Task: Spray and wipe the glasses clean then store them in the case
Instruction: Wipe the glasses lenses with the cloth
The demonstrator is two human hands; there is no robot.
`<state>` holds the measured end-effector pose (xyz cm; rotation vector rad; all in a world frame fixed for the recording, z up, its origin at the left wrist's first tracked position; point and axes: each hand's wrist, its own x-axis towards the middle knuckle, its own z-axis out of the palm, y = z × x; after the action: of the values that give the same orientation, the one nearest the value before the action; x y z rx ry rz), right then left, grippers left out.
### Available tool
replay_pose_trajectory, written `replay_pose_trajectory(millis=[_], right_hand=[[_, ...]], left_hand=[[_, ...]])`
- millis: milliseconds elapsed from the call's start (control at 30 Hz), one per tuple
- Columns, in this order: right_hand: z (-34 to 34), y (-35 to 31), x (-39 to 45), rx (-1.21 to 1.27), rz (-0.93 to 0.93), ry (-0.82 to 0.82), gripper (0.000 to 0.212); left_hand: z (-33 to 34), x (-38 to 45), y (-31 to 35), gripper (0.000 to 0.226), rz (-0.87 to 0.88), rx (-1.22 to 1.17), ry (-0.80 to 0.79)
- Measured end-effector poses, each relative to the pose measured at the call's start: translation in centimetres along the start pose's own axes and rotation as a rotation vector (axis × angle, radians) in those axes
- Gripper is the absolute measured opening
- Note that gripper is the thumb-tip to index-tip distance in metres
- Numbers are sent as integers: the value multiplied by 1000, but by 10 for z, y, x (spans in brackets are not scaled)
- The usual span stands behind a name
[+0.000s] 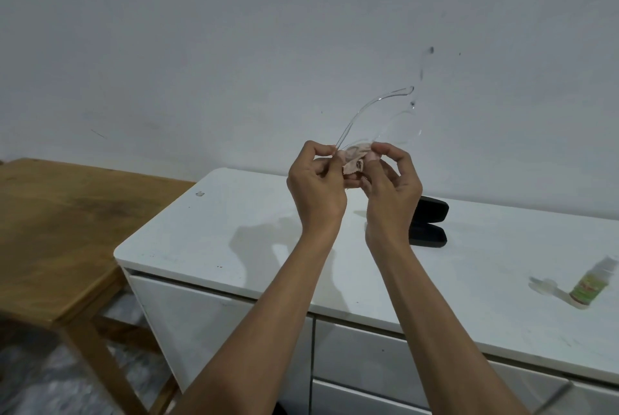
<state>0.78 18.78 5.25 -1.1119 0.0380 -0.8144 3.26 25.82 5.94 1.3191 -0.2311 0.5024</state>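
At frame centre, the left hand (pixel 316 185) and right hand (pixel 392 186) are pinching a pink cloth (pixel 355 161) around the clear glasses (pixel 378 119). Excess pressure is risking frame bending; the open case (pixel 430 222) is waiting right of centre.

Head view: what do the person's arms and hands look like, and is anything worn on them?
Both forearms are bare right down to the frame's bottom edge: no sleeves, gloves, watch, bracelet or rings show on the left hand or the right hand. No markings are visible.
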Motion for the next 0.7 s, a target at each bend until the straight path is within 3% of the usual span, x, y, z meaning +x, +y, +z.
replay_pose_trajectory(millis=[233, 500, 700], right_hand=[[10, -1, 8, -19, 26, 43, 20], [-2, 0, 18, -164, 40, -177, 19], [-15, 4, 13, -298, -81, -83, 11]], left_hand=[[4, 0, -1, 18, 16, -9, -3], [-6, 9, -3, 16, -22, -3, 7], [-9, 5, -6, 13, -35, 27, -66]])
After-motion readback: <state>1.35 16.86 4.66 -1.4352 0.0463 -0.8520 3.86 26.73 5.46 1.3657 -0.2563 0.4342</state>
